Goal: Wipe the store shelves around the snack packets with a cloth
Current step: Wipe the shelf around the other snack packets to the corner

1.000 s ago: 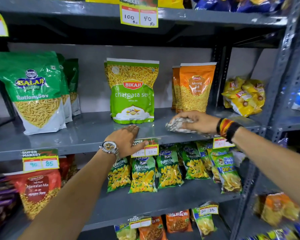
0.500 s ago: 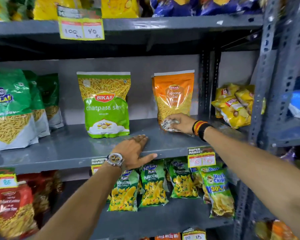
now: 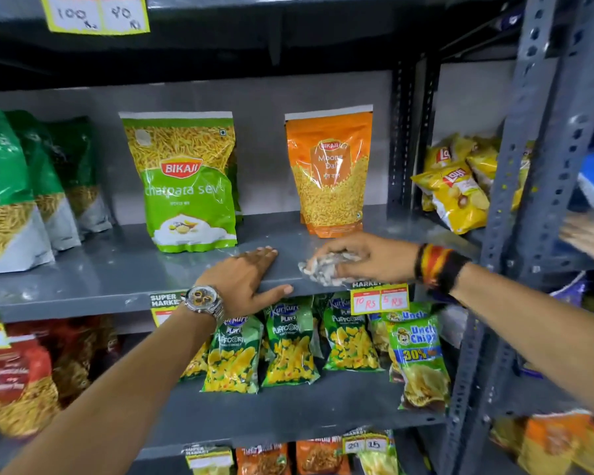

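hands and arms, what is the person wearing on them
Both forearms are bare, with no sleeves in view. The left hand has a chunky silver metal wristwatch with a round, pale dial and a link band. The right hand has a stack of bands at the wrist: black, red and yellow-orange stripes.
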